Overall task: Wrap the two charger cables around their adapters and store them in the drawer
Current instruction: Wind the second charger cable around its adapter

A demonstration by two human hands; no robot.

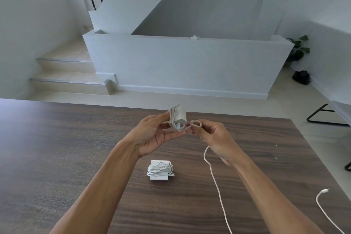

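Note:
My left hand [157, 135] holds a small white adapter [179, 117] up above the dark wooden table [57, 148], with a few turns of white cable around it. My right hand [214, 138] pinches a loop of that cable [212, 173] just right of the adapter. The rest of the cable hangs down from my right hand, runs off the lower edge, and its plug end [325, 190] lies at the table's right. A second white adapter [160, 170], wound with its cable, lies flat on the table below my hands. No drawer is in view.
Beyond the table's far edge are a tiled floor, steps at the left and a low white wall. A black-legged bench [330, 114] stands at the right, with a plant [298, 49] and a dark bag [301, 77] by the far wall.

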